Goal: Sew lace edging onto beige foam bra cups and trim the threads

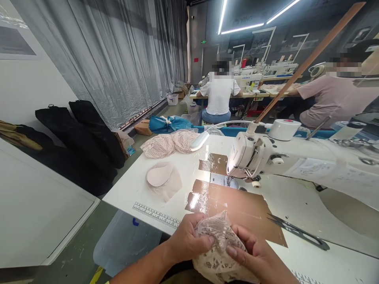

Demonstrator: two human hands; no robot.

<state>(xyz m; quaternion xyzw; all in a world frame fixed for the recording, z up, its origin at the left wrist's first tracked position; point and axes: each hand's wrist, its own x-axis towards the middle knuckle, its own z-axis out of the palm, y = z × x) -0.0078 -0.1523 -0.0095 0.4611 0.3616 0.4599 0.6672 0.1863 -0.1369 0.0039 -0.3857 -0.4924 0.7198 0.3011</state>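
Both hands are at the near edge of the tabletop point(296, 201), and the lace piece point(217, 236) sits bunched between them, partly off the edge over my lap. My left hand point(189, 238) is curled closed on the left of the lace with the thumb pressing on top. My right hand point(257, 256) pinches the right side, thumb above, the other fingers hidden underneath.

Lace this open snags and stretches easily, so I judge a light pinch with the fingertips is best, working along the edge rather than tugging from the middle. The thumbs are close together, which is good: a short span between them lets me feel the layers line up.

The brown patch point(237, 205) lies just beyond my hands, in front of the sewing machine point(254, 154), and gives a flat place to smooth the piece. The scissors point(299, 232) lie to my right, points toward the lace, so I should mind loose threads there. Padded cups point(161, 179) rest toward the left edge, more lace point(170, 144) at the far left corner.
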